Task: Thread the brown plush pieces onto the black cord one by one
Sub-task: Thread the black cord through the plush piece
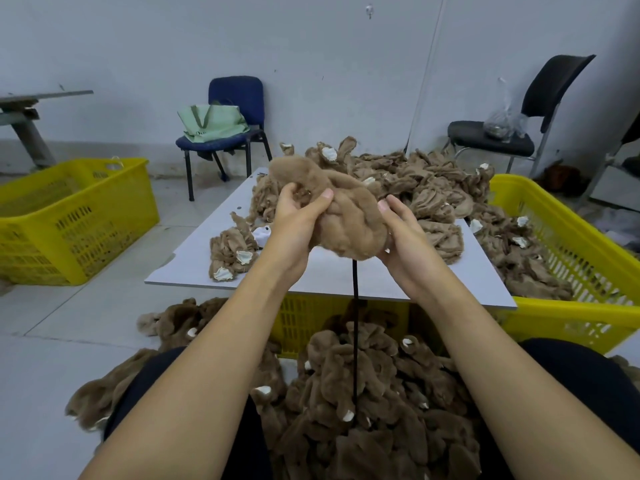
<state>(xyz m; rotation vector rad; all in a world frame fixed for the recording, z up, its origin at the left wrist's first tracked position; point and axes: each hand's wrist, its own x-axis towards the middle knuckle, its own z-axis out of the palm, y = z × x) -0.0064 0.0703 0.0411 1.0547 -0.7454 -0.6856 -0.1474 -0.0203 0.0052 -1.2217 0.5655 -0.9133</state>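
Gripping one brown plush piece (341, 216) at frame centre, both hands' fingers (325, 195) clamp it; black cord (355, 306) hangs below.

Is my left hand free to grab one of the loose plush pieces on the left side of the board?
Probably not yet. The left hand grips the held plush piece together with the right hand; the loose pieces lie uncovered nearby.

Both forearms raised; L hand (298, 216) & R hand (403, 230) fingers curled, gripping, palms facing.
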